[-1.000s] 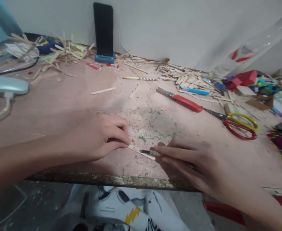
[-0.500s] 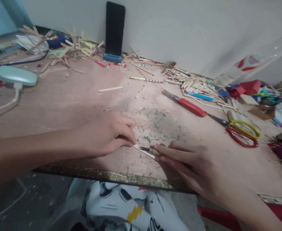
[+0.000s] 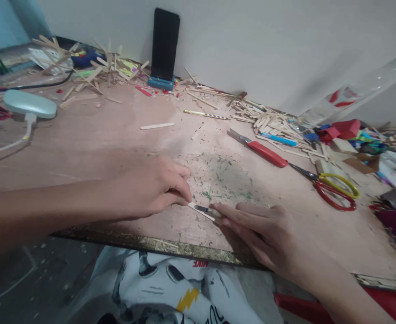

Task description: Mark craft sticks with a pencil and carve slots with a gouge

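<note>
Near the front edge of the table, my left hand [image 3: 166, 186] pinches the upper left end of a pale wooden stick [image 3: 203, 213] lying on the tabletop. My right hand [image 3: 262, 225] is closed around a small craft knife [image 3: 203, 209], its blade lying along the stick and pointing left toward my left fingertips. Part of the knife handle and the stick's right end are hidden by my right fingers. Small green shavings [image 3: 206, 195] are scattered just beyond both hands.
Red-handled knife [image 3: 268, 154] and scissors [image 3: 336, 193] lie to the right. A stick pile [image 3: 274, 123], pencil [image 3: 206, 114] and single stick [image 3: 157, 126] are farther back. A phone [image 3: 165, 45] leans at the wall; a mint device [image 3: 29, 104] sits left, a plastic bottle [image 3: 353, 96] back right.
My right hand and the knife have shifted slightly left along the stick. The camera view has moved a little; my left hand keeps its pinch.
</note>
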The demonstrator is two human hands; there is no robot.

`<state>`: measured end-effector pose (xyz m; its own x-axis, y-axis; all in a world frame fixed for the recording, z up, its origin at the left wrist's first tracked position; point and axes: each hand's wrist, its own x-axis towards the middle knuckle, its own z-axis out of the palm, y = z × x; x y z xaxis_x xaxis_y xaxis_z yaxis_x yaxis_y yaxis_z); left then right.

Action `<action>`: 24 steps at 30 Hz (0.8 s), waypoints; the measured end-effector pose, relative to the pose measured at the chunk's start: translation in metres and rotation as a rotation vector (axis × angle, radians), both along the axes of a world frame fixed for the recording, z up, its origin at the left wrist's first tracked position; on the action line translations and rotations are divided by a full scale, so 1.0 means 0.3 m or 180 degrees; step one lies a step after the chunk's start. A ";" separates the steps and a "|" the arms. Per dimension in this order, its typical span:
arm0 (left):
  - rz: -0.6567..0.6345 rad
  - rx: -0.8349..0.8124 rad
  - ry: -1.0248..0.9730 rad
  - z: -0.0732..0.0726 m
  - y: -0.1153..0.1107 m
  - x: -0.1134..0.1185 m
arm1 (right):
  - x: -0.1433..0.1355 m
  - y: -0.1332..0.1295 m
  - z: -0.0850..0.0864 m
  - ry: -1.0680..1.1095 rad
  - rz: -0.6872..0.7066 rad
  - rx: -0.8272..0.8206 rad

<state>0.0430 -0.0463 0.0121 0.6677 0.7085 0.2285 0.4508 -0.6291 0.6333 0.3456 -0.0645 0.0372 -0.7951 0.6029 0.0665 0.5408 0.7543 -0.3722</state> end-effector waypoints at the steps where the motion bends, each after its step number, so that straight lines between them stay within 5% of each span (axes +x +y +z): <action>1: 0.0001 -0.0002 0.0004 0.000 0.000 -0.001 | 0.001 0.001 -0.001 -0.0005 0.0019 0.0020; 24: -0.0047 0.0103 -0.0047 -0.007 0.005 0.000 | 0.016 0.005 -0.035 0.0059 0.0232 0.0350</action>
<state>0.0431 -0.0446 0.0098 0.6744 0.6907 0.2610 0.4321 -0.6559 0.6189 0.3504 -0.0632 0.0266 -0.8346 0.5317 0.1441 0.4768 0.8283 -0.2943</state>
